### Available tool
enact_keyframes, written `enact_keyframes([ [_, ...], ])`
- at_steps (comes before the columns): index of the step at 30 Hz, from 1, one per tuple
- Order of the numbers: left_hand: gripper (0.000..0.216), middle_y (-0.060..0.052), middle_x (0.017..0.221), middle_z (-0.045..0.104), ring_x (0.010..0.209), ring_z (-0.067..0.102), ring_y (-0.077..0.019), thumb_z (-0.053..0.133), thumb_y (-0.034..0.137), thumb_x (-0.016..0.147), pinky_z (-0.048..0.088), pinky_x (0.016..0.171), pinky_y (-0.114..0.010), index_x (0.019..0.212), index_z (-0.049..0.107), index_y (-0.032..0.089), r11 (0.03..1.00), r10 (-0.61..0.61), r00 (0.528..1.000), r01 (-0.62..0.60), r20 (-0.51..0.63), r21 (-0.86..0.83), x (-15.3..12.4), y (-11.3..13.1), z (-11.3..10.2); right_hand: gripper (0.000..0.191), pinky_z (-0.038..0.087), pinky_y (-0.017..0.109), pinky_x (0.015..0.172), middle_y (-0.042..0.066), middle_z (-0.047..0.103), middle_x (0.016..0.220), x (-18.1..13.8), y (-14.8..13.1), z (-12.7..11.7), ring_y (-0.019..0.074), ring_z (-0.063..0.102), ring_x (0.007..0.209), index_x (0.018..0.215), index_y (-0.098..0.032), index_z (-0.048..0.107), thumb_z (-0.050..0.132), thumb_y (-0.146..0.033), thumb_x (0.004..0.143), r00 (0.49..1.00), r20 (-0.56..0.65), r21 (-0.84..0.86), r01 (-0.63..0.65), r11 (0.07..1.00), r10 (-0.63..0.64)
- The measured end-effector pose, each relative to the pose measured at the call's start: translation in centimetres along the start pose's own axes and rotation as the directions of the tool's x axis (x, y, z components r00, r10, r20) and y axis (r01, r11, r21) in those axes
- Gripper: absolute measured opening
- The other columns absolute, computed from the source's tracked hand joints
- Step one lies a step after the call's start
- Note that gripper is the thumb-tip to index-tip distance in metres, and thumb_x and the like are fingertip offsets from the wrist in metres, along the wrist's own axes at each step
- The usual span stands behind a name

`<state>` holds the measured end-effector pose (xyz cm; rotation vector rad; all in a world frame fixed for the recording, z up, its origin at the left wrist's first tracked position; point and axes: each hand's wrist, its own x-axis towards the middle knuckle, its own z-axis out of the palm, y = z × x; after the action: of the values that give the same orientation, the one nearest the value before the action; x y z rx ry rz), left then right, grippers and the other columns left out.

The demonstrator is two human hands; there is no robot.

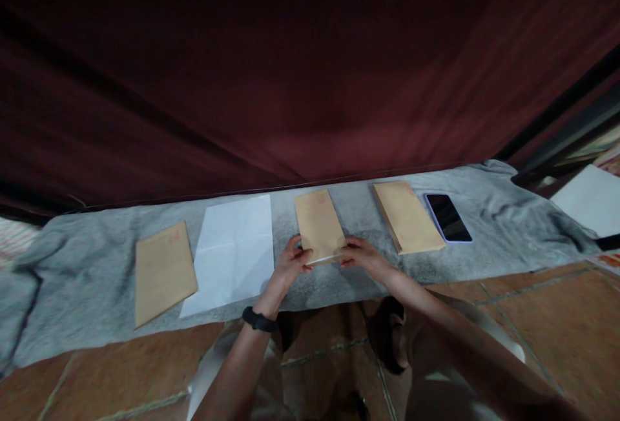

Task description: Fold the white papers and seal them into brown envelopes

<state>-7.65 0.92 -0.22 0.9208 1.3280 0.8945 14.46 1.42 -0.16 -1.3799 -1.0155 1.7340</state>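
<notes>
A brown paper envelope [320,222] lies between my two hands at the middle of the grey cloth. My left hand [293,262] grips its near left corner, the thumb resting on top. At the near right corner, my right hand [359,256] pinches the edge with its fingers. A thin white strip shows along the envelope's near edge; whether it is paper inside or a flap edge I cannot tell. To the left lies a large white sheet of paper [235,250] with faint creases. Right of my hands is a stack of brown envelopes [409,216].
Another brown envelope [163,272] lies at the far left, touching the white sheet. A phone [448,217] in a pale purple case rests right of the stack. The grey cloth [334,292] ends above a tiled floor [547,318]. Behind it hangs a dark red curtain [310,85].
</notes>
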Motion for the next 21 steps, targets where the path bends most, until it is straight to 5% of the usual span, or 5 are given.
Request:
enact_keyframes([
  [7, 0.086, 0.008, 0.061, 0.061, 0.051, 0.059, -0.0121, 0.081, 0.028, 0.063, 0.047, 0.048, -0.021, 0.140, 0.045, 0.015, 0.997, 0.071, 0.997, -0.069, 0.040, -0.039, 0.2, -0.8, 0.3, 0.007, 0.052, 0.023, 0.054, -0.004, 0.063, 0.064, -0.2, 0.2, -0.4, 0.0117, 0.061, 0.055, 0.077, -0.021, 0.060, 0.064, -0.018, 0.082, 0.999, -0.030, -0.289, -0.037, 0.957, 0.030],
  [11, 0.089, 0.010, 0.059, 0.058, 0.047, 0.057, -0.0114, 0.081, 0.027, 0.062, 0.044, 0.045, -0.021, 0.141, 0.043, 0.012, 0.998, 0.068, 0.997, -0.068, 0.042, -0.011, 0.5, -1.2, 0.6, 0.004, 0.051, 0.026, 0.058, -0.002, 0.064, 0.065, -0.6, 0.2, -1.2, 0.0155, 0.064, 0.060, 0.089, -0.020, 0.063, 0.059, -0.018, 0.088, 0.991, -0.105, -0.629, -0.005, 0.777, -0.079],
  [15, 0.086, 0.012, 0.059, 0.055, 0.045, 0.055, -0.0100, 0.079, 0.025, 0.064, 0.045, 0.045, -0.021, 0.142, 0.044, 0.016, 0.996, 0.090, 0.996, -0.090, 0.003, 0.001, 0.1, -1.9, 1.2, 0.025, 0.052, 0.035, 0.085, 0.010, 0.071, 0.097, -1.2, -0.1, -1.8, 0.0245, 0.068, 0.097, 0.115, -0.017, 0.062, 0.058, -0.016, 0.090, 0.943, -0.144, -0.802, 0.067, 0.593, -0.300],
  [18, 0.088, 0.012, 0.061, 0.056, 0.047, 0.057, -0.0108, 0.078, 0.024, 0.066, 0.045, 0.045, -0.021, 0.146, 0.039, 0.018, 0.997, 0.078, 0.997, -0.078, 0.003, 0.014, -0.4, -2.3, 1.7, 0.037, 0.049, 0.040, 0.101, 0.016, 0.066, 0.123, -1.2, 0.0, -1.3, 0.0273, 0.061, 0.119, 0.132, -0.014, 0.057, 0.050, -0.018, 0.096, 0.859, 0.026, -0.905, 0.237, 0.353, -0.511],
  [21, 0.093, 0.011, 0.062, 0.056, 0.047, 0.057, -0.0110, 0.078, 0.026, 0.068, 0.044, 0.045, -0.021, 0.149, 0.034, 0.016, 0.997, 0.066, 0.998, -0.066, 0.008, 0.033, -1.0, -2.7, 2.1, 0.049, 0.042, 0.044, 0.113, 0.014, 0.053, 0.149, -0.7, 1.0, 0.0, 0.0255, 0.048, 0.138, 0.147, -0.019, 0.047, 0.044, -0.019, 0.099, 0.783, 0.217, -0.883, 0.412, 0.225, -0.583],
])
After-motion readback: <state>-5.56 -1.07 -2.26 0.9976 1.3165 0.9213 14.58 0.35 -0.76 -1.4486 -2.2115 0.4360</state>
